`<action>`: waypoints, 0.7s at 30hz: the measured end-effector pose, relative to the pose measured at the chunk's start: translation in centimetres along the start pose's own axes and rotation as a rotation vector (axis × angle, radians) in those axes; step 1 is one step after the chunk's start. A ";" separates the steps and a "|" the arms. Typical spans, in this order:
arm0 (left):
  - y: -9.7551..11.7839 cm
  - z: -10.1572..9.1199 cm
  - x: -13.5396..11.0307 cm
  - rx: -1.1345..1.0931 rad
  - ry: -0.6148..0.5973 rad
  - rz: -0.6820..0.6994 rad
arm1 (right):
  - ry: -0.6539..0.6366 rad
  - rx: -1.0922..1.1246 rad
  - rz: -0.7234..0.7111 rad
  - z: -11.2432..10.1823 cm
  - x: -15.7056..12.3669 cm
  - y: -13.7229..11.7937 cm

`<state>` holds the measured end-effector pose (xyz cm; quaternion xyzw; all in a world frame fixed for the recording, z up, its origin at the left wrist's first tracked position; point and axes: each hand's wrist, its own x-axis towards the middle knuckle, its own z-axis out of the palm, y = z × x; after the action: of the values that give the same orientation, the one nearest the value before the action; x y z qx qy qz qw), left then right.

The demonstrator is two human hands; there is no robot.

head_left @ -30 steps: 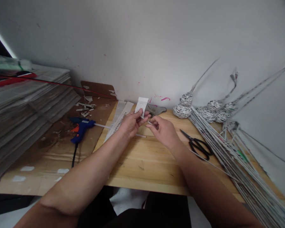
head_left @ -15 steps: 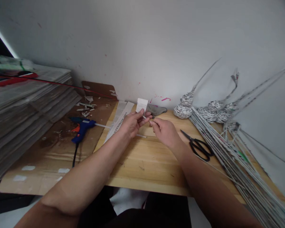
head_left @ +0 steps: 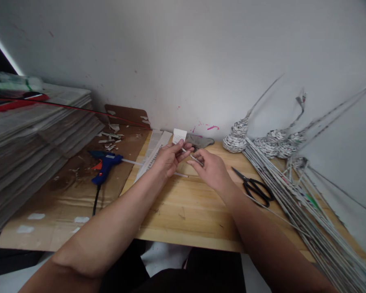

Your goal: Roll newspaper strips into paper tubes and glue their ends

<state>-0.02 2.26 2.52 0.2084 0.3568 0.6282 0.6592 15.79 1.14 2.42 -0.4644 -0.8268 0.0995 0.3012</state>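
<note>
My left hand (head_left: pixel 172 158) is closed on a thin rolled paper tube (head_left: pixel 186 151), pinching it between thumb and fingers. A flat end of printed paper (head_left: pixel 179 135) sticks up above that thumb. At the tube's near end, my right hand (head_left: pixel 209 166) has thumb and fingers loosely around it. Below the left hand a thin white stick (head_left: pixel 181 175) lies on the wooden table (head_left: pixel 189 215), partly hidden by that hand. Newspaper strips (head_left: pixel 154 148) lie just left of the left hand. A grey cloth (head_left: pixel 201 141) rests behind both hands.
Black-handled scissors (head_left: pixel 256 189) lie right of my right forearm, beside a long bundle of paper tubes (head_left: pixel 286 203). Woven paper gourds (head_left: pixel 234 138) stand along the wall. On cardboard (head_left: pixel 61 211) at left lies a blue glue gun (head_left: pixel 105 167), near a tall newspaper stack (head_left: pixel 39 134).
My right hand's fingers have loosened from a tight pinch and shifted along the tube, showing more of it. The paper end above my left hand has moved slightly left and down.
</note>
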 end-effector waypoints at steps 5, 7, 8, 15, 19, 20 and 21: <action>0.1 0.1 -0.1 -0.003 -0.005 -0.001 | -0.066 -0.026 0.024 0.0 0.0 0.0; 0.1 0.1 -0.1 -0.009 -0.002 0.005 | -0.052 -0.011 0.016 0.0 0.0 0.0; 0.1 0.1 -0.1 -0.012 -0.001 0.009 | -0.029 -0.007 0.009 0.0 0.0 0.0; 0.0 -0.1 0.1 -0.008 -0.006 -0.006 | -0.055 -0.045 0.040 0.1 0.1 -0.1; 0.0 0.0 0.1 -0.019 -0.001 0.004 | 0.000 -0.002 0.015 0.1 0.0 -0.1; 0.0 0.0 0.1 -0.018 -0.002 0.003 | 0.012 0.001 0.012 0.1 0.0 -0.1; 0.0 -0.1 0.1 -0.014 -0.004 0.000 | 0.014 -0.001 0.016 0.0 0.0 0.0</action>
<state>-0.05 2.30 2.47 0.2050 0.3511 0.6302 0.6614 15.72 1.15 2.42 -0.4719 -0.8210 0.0985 0.3060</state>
